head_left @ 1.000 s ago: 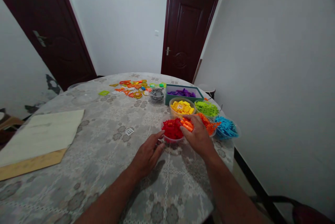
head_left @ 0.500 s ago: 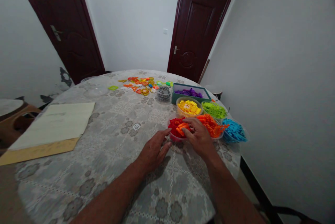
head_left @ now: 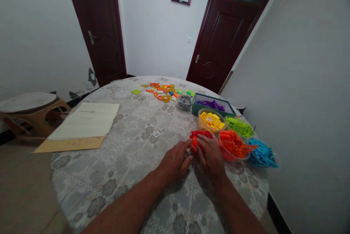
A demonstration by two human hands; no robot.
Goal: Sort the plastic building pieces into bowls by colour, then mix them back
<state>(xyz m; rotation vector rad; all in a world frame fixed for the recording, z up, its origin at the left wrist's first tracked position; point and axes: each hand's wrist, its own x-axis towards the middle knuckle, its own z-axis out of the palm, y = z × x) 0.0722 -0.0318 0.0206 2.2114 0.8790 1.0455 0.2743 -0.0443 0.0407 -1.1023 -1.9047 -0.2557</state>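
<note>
My left hand point(head_left: 176, 161) reaches to the near left side of a clear bowl of red plastic pieces point(head_left: 203, 133). Its fingers are stretched out, with the thumb apart from the forefinger, close to the rim. My right hand point(head_left: 212, 155) is over the near right part of that bowl, fingers curled down and hiding much of it. Orange plastic pieces point(head_left: 194, 142) show at its fingertips, between the two hands. Directly right of this hand stands a clear bowl of orange pieces point(head_left: 233, 144).
Behind are bowls of yellow point(head_left: 212, 120), green point(head_left: 240, 127) and grey pieces point(head_left: 185, 101), and a green box point(head_left: 194, 108) with purple pieces. Blue pieces point(head_left: 262, 152) fill a bowl at the right edge. Joined pieces point(head_left: 161, 92) lie farther back; papers point(head_left: 84, 121) lie left.
The view has turned left. My right hand has lowered and closed in on the red bowl with the orange pieces. My left hand has come nearer to the bowl and my right hand.
</note>
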